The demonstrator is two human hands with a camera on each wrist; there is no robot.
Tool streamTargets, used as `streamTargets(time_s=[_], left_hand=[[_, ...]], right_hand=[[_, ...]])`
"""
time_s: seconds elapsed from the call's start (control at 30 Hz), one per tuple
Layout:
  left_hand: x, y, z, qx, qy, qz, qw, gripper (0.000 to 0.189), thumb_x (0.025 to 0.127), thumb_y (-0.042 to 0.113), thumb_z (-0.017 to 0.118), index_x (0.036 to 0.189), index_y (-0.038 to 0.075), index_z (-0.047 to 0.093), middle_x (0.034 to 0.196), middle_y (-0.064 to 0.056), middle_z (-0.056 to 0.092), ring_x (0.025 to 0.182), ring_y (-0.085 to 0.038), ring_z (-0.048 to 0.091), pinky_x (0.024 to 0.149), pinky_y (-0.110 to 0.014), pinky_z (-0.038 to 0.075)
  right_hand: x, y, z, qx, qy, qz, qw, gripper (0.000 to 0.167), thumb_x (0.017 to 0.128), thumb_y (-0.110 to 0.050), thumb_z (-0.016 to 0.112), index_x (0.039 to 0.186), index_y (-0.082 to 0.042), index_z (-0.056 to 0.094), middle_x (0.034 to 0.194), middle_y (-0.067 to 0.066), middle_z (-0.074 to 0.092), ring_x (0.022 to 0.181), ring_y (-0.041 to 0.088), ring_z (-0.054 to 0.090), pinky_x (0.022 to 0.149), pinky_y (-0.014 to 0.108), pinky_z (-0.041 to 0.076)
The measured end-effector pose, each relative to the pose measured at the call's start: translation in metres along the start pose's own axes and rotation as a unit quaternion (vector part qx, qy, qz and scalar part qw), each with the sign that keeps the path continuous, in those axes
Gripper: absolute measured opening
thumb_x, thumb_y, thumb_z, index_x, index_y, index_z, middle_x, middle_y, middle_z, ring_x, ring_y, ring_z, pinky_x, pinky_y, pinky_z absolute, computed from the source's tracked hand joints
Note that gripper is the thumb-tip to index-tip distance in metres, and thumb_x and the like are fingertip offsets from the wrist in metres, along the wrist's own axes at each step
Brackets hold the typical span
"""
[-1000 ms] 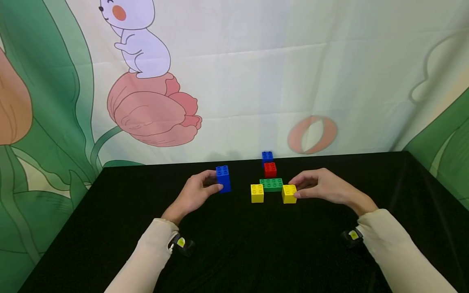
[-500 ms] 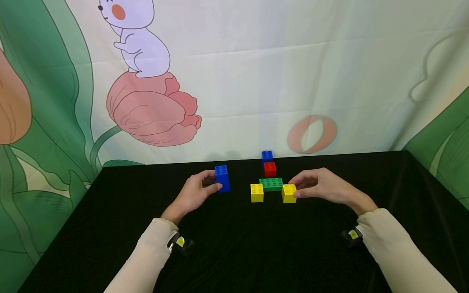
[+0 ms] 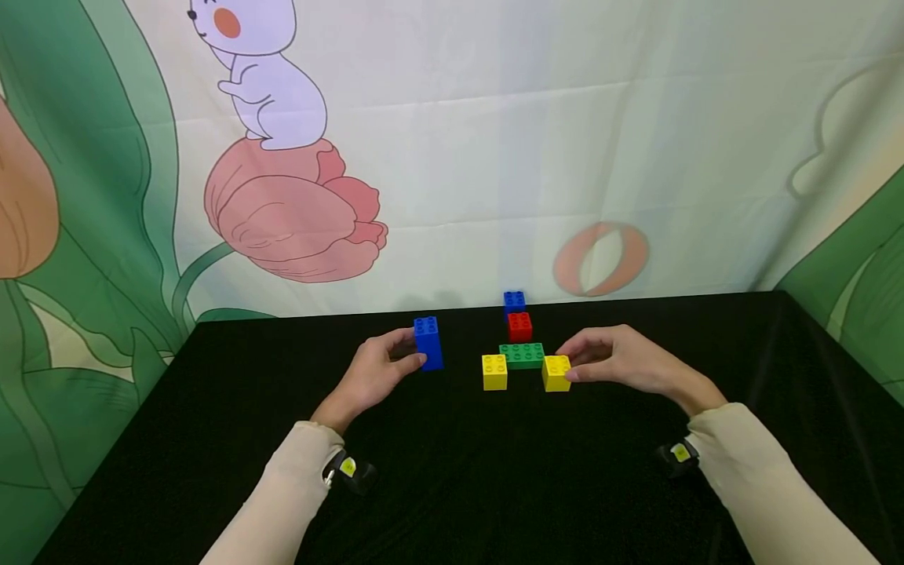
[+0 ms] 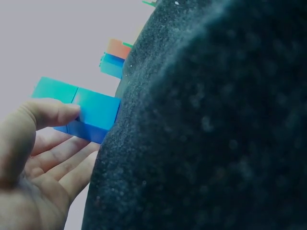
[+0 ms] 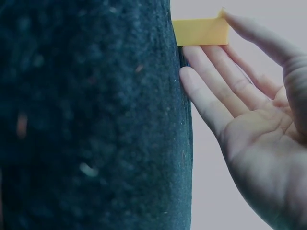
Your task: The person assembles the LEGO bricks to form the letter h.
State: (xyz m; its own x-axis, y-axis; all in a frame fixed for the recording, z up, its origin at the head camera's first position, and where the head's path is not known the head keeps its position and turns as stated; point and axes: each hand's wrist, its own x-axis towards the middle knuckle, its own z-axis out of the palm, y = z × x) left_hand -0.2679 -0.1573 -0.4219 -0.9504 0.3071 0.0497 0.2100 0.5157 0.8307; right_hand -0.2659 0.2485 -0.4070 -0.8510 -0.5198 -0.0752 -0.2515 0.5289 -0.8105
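Between thumb and fingers, my left hand [image 3: 374,374] holds a stack of two blue toy building bricks [image 3: 428,343]. In the left wrist view a seam divides the blue bricks [image 4: 96,110], and the thumb presses across their near side. My right hand [image 3: 621,361] pinches a yellow building brick [image 3: 556,374] by its right side. In the right wrist view the yellow brick [image 5: 201,31] stands on the black cloth, thumb at one corner and fingers behind. A second yellow brick [image 3: 495,373] stands to its left, with a longer green brick [image 3: 522,356] just behind the pair.
Behind the green brick stands a red brick [image 3: 520,327], and a blue brick [image 3: 515,302] is partly hidden behind it. Black cloth [image 3: 494,479] covers the table. A printed curtain [image 3: 459,173] hangs along the table's back edge.
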Motion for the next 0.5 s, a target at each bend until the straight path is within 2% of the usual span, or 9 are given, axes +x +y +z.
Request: streamTargets(time_s=[0.5], left_hand=[[-0.0015, 0.0012, -0.0008, -0.011, 0.004, 0.006, 0.9999, 0.058, 0.103, 0.016, 0.071, 0.154, -0.001, 0.049, 0.144, -0.021, 0.063, 0.13, -0.036, 0.062, 0.111, -0.053, 0.049]], right_hand=[[-0.0005, 0.0025, 0.0011, 0.008, 0.004, 0.007, 0.9999, 0.041, 0.096, -0.028, 0.079, 0.131, -0.01, 0.067, 0.122, 0.008, 0.07, 0.111, 0.026, 0.069, 0.099, 0.049, 0.056]])
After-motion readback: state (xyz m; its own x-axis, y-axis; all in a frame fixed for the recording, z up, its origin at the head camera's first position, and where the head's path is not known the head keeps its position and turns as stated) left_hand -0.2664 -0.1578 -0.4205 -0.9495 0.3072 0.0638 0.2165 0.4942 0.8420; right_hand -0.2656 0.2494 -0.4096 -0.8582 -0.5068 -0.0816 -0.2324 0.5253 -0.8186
